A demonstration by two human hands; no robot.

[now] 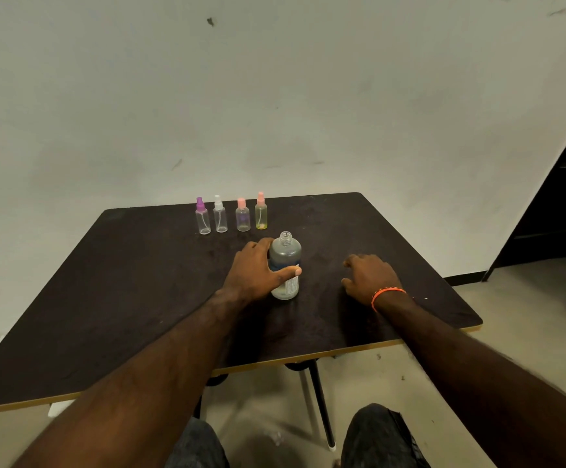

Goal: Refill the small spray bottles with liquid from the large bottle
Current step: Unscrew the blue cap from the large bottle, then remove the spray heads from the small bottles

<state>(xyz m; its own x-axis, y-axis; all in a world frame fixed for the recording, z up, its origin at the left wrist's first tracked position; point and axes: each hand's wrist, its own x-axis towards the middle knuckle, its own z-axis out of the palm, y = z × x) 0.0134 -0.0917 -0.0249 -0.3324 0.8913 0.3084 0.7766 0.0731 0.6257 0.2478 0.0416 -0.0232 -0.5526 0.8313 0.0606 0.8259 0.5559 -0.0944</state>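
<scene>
A large clear bottle (286, 255) with no cap stands upright near the middle of the dark table (123, 282). My left hand (253, 270) grips its body, thumb across the label. My right hand (369, 276) rests on the table to the bottle's right, fingers loosely curled; whether anything lies under them is hidden. Behind the bottle stands a row of small spray bottles: a purple-capped one (202, 217), a white-capped one (220, 216), a pink-capped one (242, 216) and a yellowish one with a pink sprayer (261, 212).
The table's far edge meets a pale wall (275, 96). A dark shelf unit (558, 197) stands at the right. My knees (376, 434) show below the table's near edge.
</scene>
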